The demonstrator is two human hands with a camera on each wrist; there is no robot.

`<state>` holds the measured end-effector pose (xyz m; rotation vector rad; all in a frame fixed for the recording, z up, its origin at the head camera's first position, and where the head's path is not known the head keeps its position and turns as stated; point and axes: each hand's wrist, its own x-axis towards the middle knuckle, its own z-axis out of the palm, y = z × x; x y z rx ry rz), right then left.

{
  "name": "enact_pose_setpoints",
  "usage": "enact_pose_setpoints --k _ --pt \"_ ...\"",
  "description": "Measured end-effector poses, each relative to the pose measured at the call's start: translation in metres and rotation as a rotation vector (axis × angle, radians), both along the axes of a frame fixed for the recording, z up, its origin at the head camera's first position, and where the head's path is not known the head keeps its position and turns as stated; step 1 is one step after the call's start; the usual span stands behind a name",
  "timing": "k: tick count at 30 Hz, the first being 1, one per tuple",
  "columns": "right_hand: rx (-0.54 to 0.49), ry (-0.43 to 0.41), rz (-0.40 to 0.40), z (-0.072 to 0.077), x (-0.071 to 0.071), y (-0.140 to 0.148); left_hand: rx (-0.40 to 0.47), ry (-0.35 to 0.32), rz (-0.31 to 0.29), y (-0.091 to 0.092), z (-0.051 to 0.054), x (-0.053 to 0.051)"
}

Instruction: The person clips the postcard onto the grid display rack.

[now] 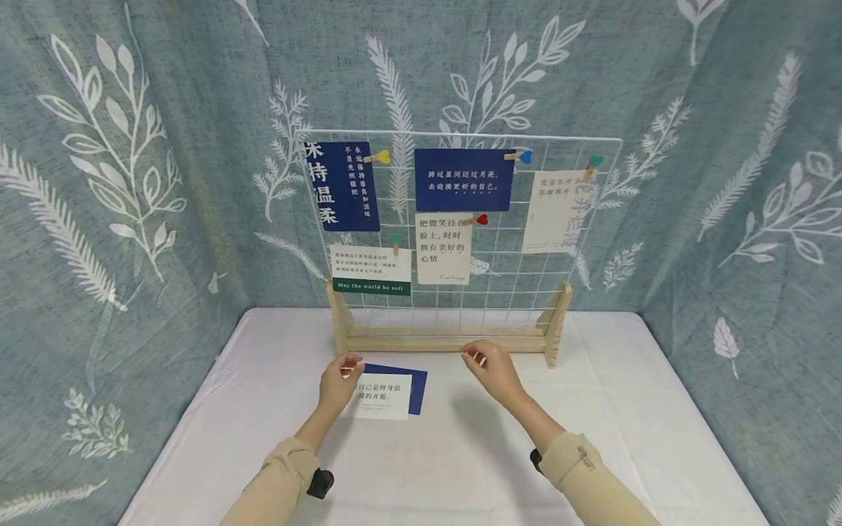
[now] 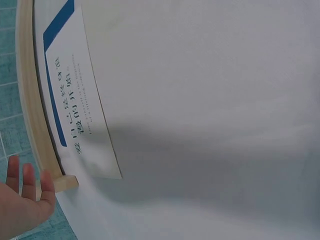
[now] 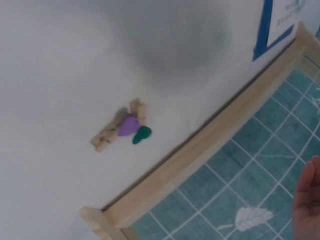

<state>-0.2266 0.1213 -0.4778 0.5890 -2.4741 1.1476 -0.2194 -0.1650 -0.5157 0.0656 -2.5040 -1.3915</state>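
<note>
My left hand [image 1: 338, 383] hovers by the left edge of a white printed card [image 1: 388, 405], its fingers loosely bent around nothing. Under that card lies a dark blue card [image 1: 418, 394], showing along the top and right side. In the left wrist view the left hand [image 2: 27, 205] has relaxed, spread fingers. My right hand [image 1: 495, 371] is held above the table near the rack's wooden base, also holding nothing. Two small wooden clothespins, one with a purple heart [image 3: 129, 126] and one with a green heart [image 3: 142, 135], lie on the table; the head view does not show them.
A white wire grid [image 1: 500, 299] stands upright in a wooden base [image 1: 447, 344] at the back. Several cards hang on it from heart clothespins, among them a blue card [image 1: 463, 197] and a white card [image 1: 444, 267]. Patterned curtains [image 1: 210, 88] surround the white table [image 1: 263, 351].
</note>
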Motion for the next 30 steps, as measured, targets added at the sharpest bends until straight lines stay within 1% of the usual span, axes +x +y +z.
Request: enact_pose_setpoints --k 4,7,10,14,18,24,30 --pt "-0.002 -0.017 -0.017 -0.006 0.006 0.008 -0.021 0.013 -0.003 -0.002 0.000 0.001" --pt "0.005 -0.019 -0.041 -0.012 0.008 0.016 -0.041 0.017 -0.018 -0.004 0.000 0.002" --pt "0.017 -0.021 -0.055 -0.015 0.011 0.024 -0.064 -0.002 -0.032 -0.005 -0.002 0.004" --pt "0.028 -0.032 -0.057 -0.018 0.015 0.034 -0.093 -0.039 -0.036 -0.007 -0.006 0.006" --pt "0.046 -0.059 -0.052 -0.022 0.017 0.043 -0.134 -0.066 -0.024 -0.007 -0.008 0.009" --pt "0.082 -0.088 -0.055 -0.030 0.018 0.055 -0.207 -0.127 0.016 -0.012 -0.011 0.013" --pt "0.125 -0.098 -0.073 -0.038 0.019 0.063 -0.268 -0.126 0.036 -0.017 -0.012 0.017"
